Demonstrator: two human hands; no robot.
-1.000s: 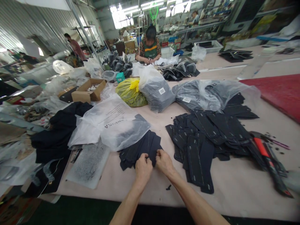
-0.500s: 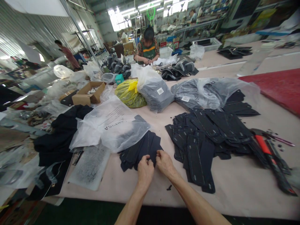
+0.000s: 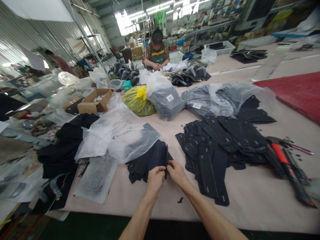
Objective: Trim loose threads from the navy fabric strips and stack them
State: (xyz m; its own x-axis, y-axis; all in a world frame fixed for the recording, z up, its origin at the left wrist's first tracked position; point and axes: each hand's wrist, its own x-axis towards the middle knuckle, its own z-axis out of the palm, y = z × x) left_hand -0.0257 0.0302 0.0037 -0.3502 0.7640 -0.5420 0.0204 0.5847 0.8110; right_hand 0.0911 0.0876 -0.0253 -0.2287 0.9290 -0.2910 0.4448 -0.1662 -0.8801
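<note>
My left hand (image 3: 156, 179) and my right hand (image 3: 177, 173) are closed, fingertips almost meeting at the near end of a dark navy fabric piece (image 3: 166, 156). That piece stands nearly edge-on between them, over a small fan of similar dark pieces (image 3: 142, 162). My fingers hide its near end. The fan's far side runs under a translucent plastic bag (image 3: 130, 133) with printing. To the right of my hands lies a large heap of dark strips (image 3: 212, 160), several with pale stitching and small slots.
A hammer (image 3: 287, 166) with a red and black handle lies at the right. A greyish board (image 3: 96, 180) sits left of my hands. Full bags, one yellow bag (image 3: 140, 101) and an open cardboard box (image 3: 96, 101) stand farther back. Across the table a person (image 3: 157, 50) works.
The held fabric piece has tipped up from lying flat to nearly edge-on. Both hands stay almost in place. A person in the left background has moved left.
</note>
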